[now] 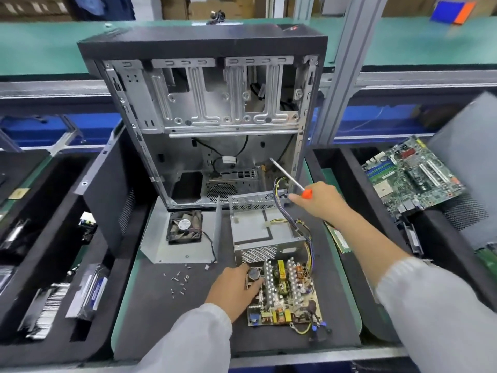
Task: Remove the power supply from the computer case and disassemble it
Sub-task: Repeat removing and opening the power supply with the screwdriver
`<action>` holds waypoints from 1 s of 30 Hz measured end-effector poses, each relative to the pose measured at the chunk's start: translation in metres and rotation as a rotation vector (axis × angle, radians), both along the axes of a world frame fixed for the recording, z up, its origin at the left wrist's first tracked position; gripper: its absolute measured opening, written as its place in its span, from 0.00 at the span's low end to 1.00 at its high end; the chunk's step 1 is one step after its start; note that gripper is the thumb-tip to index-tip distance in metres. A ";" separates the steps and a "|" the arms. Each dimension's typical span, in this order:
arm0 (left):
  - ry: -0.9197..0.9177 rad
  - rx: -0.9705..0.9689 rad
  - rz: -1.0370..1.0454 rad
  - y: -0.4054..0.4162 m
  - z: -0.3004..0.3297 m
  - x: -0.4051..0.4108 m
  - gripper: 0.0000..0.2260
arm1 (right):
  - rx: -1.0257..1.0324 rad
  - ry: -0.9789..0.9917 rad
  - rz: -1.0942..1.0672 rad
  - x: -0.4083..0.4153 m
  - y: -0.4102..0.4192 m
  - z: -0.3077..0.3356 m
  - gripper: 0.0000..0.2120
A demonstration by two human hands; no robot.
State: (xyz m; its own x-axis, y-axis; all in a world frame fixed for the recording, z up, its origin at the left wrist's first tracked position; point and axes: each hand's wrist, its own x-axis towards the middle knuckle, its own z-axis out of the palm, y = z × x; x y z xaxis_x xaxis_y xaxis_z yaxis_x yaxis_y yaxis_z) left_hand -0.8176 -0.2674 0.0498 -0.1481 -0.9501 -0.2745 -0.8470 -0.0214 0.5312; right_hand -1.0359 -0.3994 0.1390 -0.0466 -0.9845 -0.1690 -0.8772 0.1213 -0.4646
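Black tower computer case (204, 109) lies open on the dark work mat (150, 313), steel interior gutted, only a few black cables left inside. PSU is out and split open in front of it. Green-brown power supply circuit board (286, 289) with aluminium heatsinks and yellow transformers sits on the mat nearest the person, touching the perforated silver power supply housing (258, 230) just behind it. Multicoloured wire bundle (301, 224) runs from board up over the housing. Left hand (236, 289) grips the board's left edge, fingers curled round by the big black capacitor. Right hand (322, 200) holds an orange-handled screwdriver (289, 176), shaft pointing up-left into the case; forefinger touches the wires at the housing's far corner. Flat silver housing cover (172, 246) lies left of the housing with the black cooling fan (184, 226) on it. Loose small silver screws (178, 282) scattered on the mat beside the left hand. Green motherboard (414, 173) sits in a tray, well apart to the right
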 end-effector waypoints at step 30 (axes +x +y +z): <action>-0.006 0.137 -0.070 -0.023 0.015 0.004 0.16 | -0.546 -0.232 -0.098 -0.042 0.036 -0.048 0.23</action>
State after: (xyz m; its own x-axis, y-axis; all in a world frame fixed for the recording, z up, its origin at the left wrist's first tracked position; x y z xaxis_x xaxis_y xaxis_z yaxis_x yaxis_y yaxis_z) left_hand -0.8133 -0.2902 0.0645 -0.2111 -0.8909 -0.4021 -0.8520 -0.0339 0.5224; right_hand -1.0782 -0.3637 0.0908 -0.1637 -0.9249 0.3433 -0.7421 -0.1139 -0.6606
